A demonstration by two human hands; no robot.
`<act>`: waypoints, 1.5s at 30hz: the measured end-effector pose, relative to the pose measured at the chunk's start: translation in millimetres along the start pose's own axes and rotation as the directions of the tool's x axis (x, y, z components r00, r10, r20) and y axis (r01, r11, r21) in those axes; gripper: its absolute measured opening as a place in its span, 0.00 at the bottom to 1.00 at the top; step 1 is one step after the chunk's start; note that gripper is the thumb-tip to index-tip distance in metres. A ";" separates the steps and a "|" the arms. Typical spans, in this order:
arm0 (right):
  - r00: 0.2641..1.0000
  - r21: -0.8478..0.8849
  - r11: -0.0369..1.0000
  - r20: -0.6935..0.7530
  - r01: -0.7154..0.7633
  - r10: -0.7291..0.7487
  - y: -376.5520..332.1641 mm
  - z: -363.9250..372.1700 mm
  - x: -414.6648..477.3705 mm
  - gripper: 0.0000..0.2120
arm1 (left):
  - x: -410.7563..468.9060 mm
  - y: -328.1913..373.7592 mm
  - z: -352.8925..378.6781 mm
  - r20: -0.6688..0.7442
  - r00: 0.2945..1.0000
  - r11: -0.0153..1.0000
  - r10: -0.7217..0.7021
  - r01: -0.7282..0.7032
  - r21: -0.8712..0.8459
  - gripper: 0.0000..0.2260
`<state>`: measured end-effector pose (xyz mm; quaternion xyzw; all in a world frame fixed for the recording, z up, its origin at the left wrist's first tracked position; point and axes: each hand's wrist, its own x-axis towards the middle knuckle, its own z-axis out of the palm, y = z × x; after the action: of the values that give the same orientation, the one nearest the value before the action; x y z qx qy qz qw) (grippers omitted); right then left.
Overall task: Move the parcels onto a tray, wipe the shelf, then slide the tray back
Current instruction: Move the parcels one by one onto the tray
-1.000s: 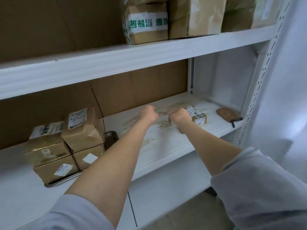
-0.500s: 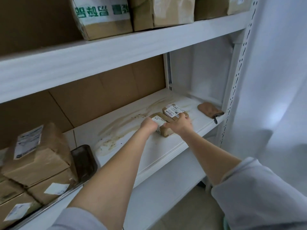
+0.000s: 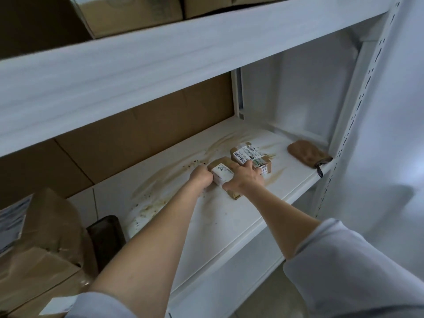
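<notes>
Head camera looks down into a white metal shelf (image 3: 229, 228) backed with brown cardboard sheet (image 3: 149, 138). Its board is smeared with tan dirt streaks (image 3: 160, 187). Above it, the white upper shelf board (image 3: 160, 72) carries brown boxes that are cut off by the frame's top edge. At far left, large brown paper-wrapped parcels (image 3: 46, 226) are heaped on a dark flat tray (image 3: 105, 235), whose end sticks out beside them. At the shelf's right end, well apart from my hands, lies a crumpled brown cloth (image 3: 305, 153).

Mid-shelf, two small parcels sit touching on the streaks. My left hand (image 3: 202, 177) is clenched round the left end of the nearer small cardboard parcel (image 3: 221, 172), which has a white label. My right hand (image 3: 247, 180) clamps the same parcel from the right, thumb against its near side. Its fingers bend forward onto the farther small labelled parcel (image 3: 247, 153). Both parcels rest on the shelf, well apart from the tray.
</notes>
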<state>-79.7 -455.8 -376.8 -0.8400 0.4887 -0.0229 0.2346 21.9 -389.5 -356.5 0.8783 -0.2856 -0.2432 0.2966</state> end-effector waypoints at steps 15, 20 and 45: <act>0.980 0.650 0.755 0.192 -0.093 -0.044 -3.5 -12.1 0.7 0.27 | 3.2 4.1 -19.7 -0.126 0.975 0.948 -0.184 0.142 -0.284 0.22; 0.942 0.866 0.401 0.335 -0.297 -0.025 9.1 -21.2 -17.4 0.06 | -8.8 8.8 -23.2 -0.074 0.967 0.884 -0.246 0.192 -0.426 0.28; 0.939 0.921 0.345 0.268 -0.184 -0.217 38.4 -51.1 -121.7 0.23 | -132.0 8.3 -11.7 0.057 0.992 0.889 0.111 -0.073 -0.451 0.29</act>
<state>-187.9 -389.4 -324.1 -0.5478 0.3287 -0.1535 0.7539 -69.0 -305.3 -308.8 0.7611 -0.2752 -0.3237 0.4902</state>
